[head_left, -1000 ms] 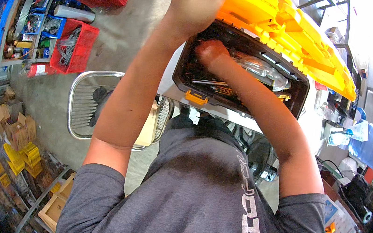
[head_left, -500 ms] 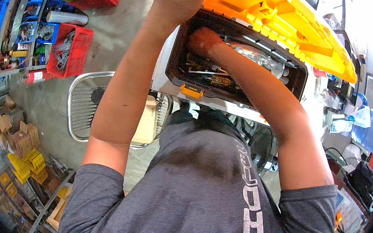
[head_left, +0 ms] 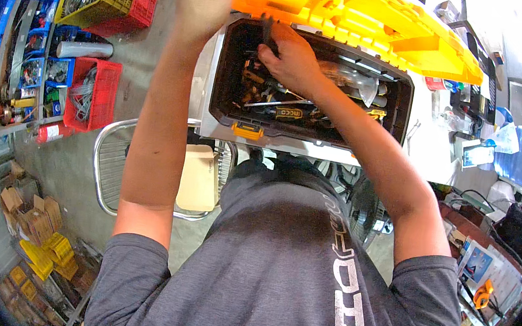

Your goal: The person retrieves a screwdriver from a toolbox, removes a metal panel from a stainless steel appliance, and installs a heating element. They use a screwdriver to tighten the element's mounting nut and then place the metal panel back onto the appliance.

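A black toolbox (head_left: 223, 102) stands on the white table with its yellow lid (head_left: 359, 18) raised. Over the box's left part, my right hand (head_left: 294, 58) pinches a dark, slim object (head_left: 268, 35) whose kind I cannot make out. Beneath the hand lie several hand tools, among them a screwdriver with a black and yellow handle (head_left: 289, 113). A clear plastic bag (head_left: 351, 79) rests in the box behind my right wrist. My left hand (head_left: 204, 4) is up at the lid's left edge; the top of the picture cuts off its fingers, so their grip is hidden.
Left, a rack holds blue bins (head_left: 33, 67), with yellow and red crates (head_left: 92, 94) beside it. A metal chair (head_left: 108, 169) with a flat cardboard piece (head_left: 198, 178) stands below the table. Bottles and small items crowd the table's right side; papers (head_left: 481, 264) lie on a lower surface.
My right hand has risen from inside the toolbox and now shows the dark object in its fingers. My left hand stays by the lid; the whole view has shifted slightly.
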`<state>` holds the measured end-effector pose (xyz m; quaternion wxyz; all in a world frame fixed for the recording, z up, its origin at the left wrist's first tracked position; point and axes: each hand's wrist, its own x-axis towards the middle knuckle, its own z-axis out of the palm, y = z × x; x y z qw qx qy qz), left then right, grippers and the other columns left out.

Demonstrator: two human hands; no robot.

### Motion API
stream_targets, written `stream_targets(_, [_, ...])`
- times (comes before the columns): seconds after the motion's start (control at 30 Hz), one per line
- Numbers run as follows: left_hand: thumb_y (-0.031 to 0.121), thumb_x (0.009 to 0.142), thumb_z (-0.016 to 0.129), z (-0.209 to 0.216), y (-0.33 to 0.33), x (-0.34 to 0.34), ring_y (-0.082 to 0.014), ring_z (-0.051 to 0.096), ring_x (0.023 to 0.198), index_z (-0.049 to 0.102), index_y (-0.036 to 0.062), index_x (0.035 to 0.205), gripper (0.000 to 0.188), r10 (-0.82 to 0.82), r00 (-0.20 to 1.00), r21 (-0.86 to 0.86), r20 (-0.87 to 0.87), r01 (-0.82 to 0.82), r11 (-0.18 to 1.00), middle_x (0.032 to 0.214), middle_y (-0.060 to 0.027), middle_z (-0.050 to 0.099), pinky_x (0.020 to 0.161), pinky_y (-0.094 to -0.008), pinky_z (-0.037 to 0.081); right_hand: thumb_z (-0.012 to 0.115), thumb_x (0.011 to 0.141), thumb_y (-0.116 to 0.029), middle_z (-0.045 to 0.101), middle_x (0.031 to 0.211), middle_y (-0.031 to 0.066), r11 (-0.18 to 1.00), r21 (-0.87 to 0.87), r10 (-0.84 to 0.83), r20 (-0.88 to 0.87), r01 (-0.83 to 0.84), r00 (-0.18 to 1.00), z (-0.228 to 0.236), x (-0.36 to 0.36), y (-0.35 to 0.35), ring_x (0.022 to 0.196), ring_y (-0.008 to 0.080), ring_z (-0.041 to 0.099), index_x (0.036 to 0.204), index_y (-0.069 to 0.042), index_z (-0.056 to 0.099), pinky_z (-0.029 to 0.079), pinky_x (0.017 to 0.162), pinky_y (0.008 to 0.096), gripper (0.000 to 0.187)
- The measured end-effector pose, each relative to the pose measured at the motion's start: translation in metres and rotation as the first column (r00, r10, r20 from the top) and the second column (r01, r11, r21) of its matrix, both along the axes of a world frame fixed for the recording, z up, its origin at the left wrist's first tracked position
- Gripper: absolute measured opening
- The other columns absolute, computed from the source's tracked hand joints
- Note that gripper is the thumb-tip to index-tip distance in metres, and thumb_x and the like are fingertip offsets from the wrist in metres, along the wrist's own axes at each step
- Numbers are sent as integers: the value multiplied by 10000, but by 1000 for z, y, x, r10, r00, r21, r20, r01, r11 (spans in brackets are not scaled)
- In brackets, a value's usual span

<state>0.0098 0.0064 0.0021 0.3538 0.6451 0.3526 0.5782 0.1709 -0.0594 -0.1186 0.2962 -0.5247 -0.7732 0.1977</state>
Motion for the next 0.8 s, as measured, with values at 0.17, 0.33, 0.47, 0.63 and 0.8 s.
stream_targets(0.17, [348,1114,378,-9,11,-10,-207,607,1140,666,1,1229,465,138,952,99,-274,-115,988,1224,-139,662,1040,-344,438,600,866,-119,704,947,234,942,-327,-80,-2,75,997,9,6,-26,907,430,699,1097,-66,618,550,793,532,238])
stream_targets(0.33, [429,1112,307,-12,16,-15,-232,592,1192,630,-15,1310,583,150,927,132,-344,-110,985,1291,-142,638,1079,-372,421,678,824,-185,732,932,186,979,-204,94,518,16,850,-33,-34,-32,840,332,750,873,-68,790,604,677,472,169])
stream_targets(0.47, [343,1125,307,-8,18,-9,-233,580,1204,624,-22,1299,515,90,968,15,-234,-89,996,1274,-141,642,1085,-361,406,619,891,-171,748,995,155,938,-321,-4,371,133,929,-55,-57,-25,840,328,747,950,-89,788,594,661,458,197])
stream_targets(0.63, [330,1127,301,-7,18,-7,-231,577,1222,612,-19,1317,505,62,977,-49,-204,-73,996,1289,-143,636,1096,-369,408,717,826,-204,716,965,140,982,-189,62,292,-6,954,-13,-28,-42,804,378,725,1211,-65,617,582,636,485,421])
stream_targets(0.8, [315,1130,297,-4,20,-10,-234,588,1199,651,0,1269,494,135,929,72,-345,-117,990,1271,-122,654,1086,-375,415,759,814,-254,694,1105,128,995,86,72,-191,-57,979,79,29,-108,813,351,728,1181,-114,552,578,638,489,445])
